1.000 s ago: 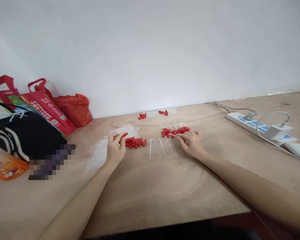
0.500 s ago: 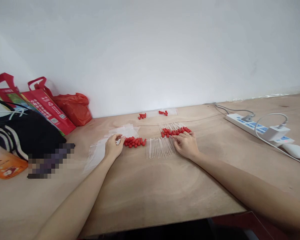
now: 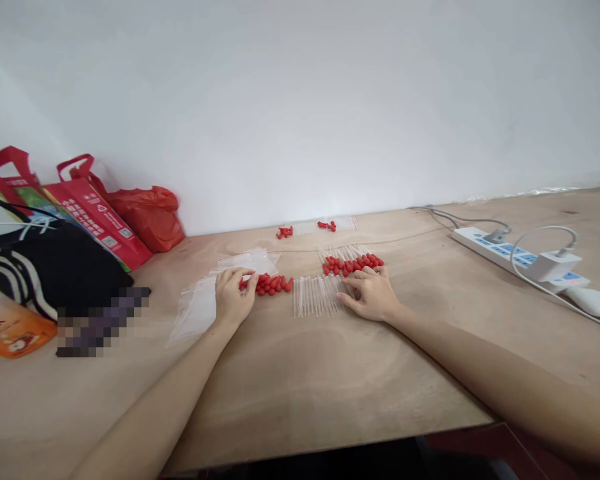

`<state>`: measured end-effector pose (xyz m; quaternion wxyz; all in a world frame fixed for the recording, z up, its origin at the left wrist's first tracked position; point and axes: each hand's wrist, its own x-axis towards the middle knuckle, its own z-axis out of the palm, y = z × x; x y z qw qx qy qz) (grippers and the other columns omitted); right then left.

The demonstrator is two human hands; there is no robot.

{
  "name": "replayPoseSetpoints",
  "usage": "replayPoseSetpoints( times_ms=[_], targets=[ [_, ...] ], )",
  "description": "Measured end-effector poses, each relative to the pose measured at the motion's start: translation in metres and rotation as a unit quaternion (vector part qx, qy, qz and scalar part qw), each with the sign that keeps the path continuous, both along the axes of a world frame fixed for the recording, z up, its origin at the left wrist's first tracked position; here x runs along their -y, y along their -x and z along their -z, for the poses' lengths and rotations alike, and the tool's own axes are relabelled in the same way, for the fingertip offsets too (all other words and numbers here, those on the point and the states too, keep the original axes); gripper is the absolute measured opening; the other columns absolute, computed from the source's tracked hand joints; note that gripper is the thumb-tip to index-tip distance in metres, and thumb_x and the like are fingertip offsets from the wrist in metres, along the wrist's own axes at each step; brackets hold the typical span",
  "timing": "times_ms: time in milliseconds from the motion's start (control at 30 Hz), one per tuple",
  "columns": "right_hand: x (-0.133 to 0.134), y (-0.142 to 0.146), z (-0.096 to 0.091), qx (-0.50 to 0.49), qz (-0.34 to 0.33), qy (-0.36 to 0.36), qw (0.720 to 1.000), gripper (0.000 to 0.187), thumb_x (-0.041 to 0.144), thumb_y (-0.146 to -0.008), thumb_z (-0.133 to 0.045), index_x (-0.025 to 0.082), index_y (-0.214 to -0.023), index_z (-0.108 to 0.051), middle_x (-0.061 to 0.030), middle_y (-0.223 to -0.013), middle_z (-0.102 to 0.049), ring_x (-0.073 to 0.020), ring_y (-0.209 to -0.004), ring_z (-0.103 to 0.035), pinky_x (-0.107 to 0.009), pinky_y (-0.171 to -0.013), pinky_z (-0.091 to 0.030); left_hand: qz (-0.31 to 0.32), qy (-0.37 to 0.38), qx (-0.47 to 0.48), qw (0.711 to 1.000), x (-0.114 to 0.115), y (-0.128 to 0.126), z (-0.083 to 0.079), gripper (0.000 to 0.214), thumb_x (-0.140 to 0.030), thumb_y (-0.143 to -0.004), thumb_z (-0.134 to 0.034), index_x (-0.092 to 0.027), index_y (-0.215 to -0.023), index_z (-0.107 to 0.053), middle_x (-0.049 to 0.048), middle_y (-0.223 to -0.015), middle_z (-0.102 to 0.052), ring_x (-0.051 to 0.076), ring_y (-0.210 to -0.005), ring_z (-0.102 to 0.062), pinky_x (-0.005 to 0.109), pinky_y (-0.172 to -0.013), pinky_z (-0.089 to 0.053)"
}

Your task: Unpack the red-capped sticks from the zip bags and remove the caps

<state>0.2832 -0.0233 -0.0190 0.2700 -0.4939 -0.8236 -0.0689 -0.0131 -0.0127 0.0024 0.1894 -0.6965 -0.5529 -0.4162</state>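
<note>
My left hand [image 3: 234, 297] is at the left end of a pile of red rubber bulbs [image 3: 275, 285]. Its thumb and fingers curl around a red bulb, which shows between them. Right of the pile, clear thin tubes [image 3: 313, 297] lie side by side in a row. My right hand [image 3: 373, 293] rests at that row's right end, thumb and forefinger apart over the tubes, with nothing visible between them. Just behind it lie several tubes fitted with red bulbs [image 3: 353, 265], their clear stems pointing toward the wall.
Clear plastic bags [image 3: 195, 307] lie left of the bulbs. Farther back are small groups of red bulbs [image 3: 285, 232] and another clear bag [image 3: 307, 227]. A power strip [image 3: 510, 250] with cables stands right. Shopping bags [image 3: 95, 217] and a black cloth item [image 3: 70, 267] crowd the left.
My left hand has shifted right, onto the left end of the bulb pile. The thumb and forefinger of my right hand have spread apart, and the hand has moved slightly.
</note>
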Motion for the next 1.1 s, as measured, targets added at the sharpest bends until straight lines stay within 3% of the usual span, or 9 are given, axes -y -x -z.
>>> replayPoseSetpoints(
  times_ms=[167,333,467,600,767,900,1000,1100],
  targets=[
    [0.0,-0.002,0.0,-0.039,-0.008,-0.005,0.999,0.037,0.051,-0.08,-0.042,0.023,-0.087,-0.066,-0.0032,-0.072,-0.062,-0.0152,-0.072,-0.046,-0.034,-0.073,-0.021,0.06,0.007,-0.03,0.998,0.005,-0.031,-0.003,0.015,-0.029,-0.077,-0.051,-0.019,-0.074,-0.062,0.0044,-0.081,-0.059,0.019,-0.083,-0.051,0.033,-0.08,-0.039],
    [-0.006,-0.009,0.0,-0.083,0.034,-0.044,0.995,0.036,0.043,-0.084,-0.038,0.023,-0.076,-0.067,-0.0025,-0.069,-0.063,-0.0145,-0.072,-0.049,-0.032,-0.073,-0.021,0.093,0.113,-0.087,0.985,-0.017,-0.087,-0.005,0.015,-0.032,-0.074,-0.055,-0.02,-0.071,-0.063,0.0043,-0.083,-0.059,0.021,-0.088,-0.05,0.035,-0.079,-0.037],
    [-0.01,-0.021,-0.001,-0.092,0.073,-0.034,0.992,0.038,0.039,-0.086,-0.036,0.023,-0.067,-0.065,-0.001,-0.066,-0.062,-0.0142,-0.073,-0.051,-0.03,-0.07,-0.022,0.051,0.204,-0.069,0.975,-0.045,-0.128,-0.007,0.023,-0.043,-0.07,-0.057,-0.021,-0.07,-0.063,0.005,-0.085,-0.059,0.023,-0.092,-0.049,0.038,-0.082,-0.035],
    [-0.012,-0.029,-0.003,-0.106,0.099,-0.002,0.989,0.04,0.036,-0.087,-0.034,0.023,-0.063,-0.063,0.0,-0.069,-0.062,-0.0134,-0.073,-0.052,-0.029,-0.068,-0.022,0.008,0.276,-0.025,0.961,-0.062,-0.149,-0.007,0.03,-0.051,-0.068,-0.056,-0.022,-0.068,-0.065,0.0063,-0.086,-0.059,0.025,-0.095,-0.048,0.037,-0.079,-0.037],
    [-0.011,-0.026,-0.005,-0.113,0.099,0.008,0.989,0.041,0.037,-0.086,-0.034,0.022,-0.061,-0.062,-0.0011,-0.068,-0.062,-0.0148,-0.076,-0.053,-0.029,-0.067,-0.024,-0.008,0.278,-0.013,0.96,-0.063,-0.151,-0.004,0.022,-0.041,-0.07,-0.056,-0.022,-0.064,-0.066,0.0067,-0.088,-0.059,0.025,-0.096,-0.048,0.037,-0.081,-0.036],
    [-0.011,-0.025,-0.002,-0.128,0.086,-0.004,0.988,0.037,0.037,-0.084,-0.037,0.022,-0.063,-0.063,-0.002,-0.066,-0.061,-0.0156,-0.073,-0.053,-0.031,-0.07,-0.027,-0.015,0.237,0.004,0.971,-0.049,-0.135,-0.005,0.021,-0.039,-0.072,-0.054,-0.021,-0.067,-0.065,0.0063,-0.089,-0.058,0.024,-0.096,-0.048,0.037,-0.083,-0.036],
    [-0.013,-0.026,0.002,-0.164,0.04,-0.03,0.985,0.028,0.037,-0.083,-0.041,0.022,-0.077,-0.065,-0.0033,-0.069,-0.059,-0.0165,-0.074,-0.053,-0.032,-0.071,-0.033,0.029,0.157,-0.005,0.987,-0.028,-0.113,-0.006,0.016,-0.034,-0.07,-0.057,-0.019,-0.067,-0.062,0.0046,-0.086,-0.058,0.022,-0.092,-0.049,0.036,-0.082,-0.038],
    [-0.013,-0.024,0.003,-0.176,-0.019,-0.091,0.98,0.031,0.038,-0.081,-0.045,0.018,-0.1,-0.06,-0.0085,-0.087,-0.058,-0.0189,-0.085,-0.052,-0.033,-0.075,-0.038,0.079,0.107,-0.043,0.99,0.0,-0.089,-0.006,0.012,-0.03,-0.071,-0.056,-0.018,-0.07,-0.061,0.0044,-0.085,-0.058,0.021,-0.087,-0.05,0.036,-0.077,-0.039]
  ],
)
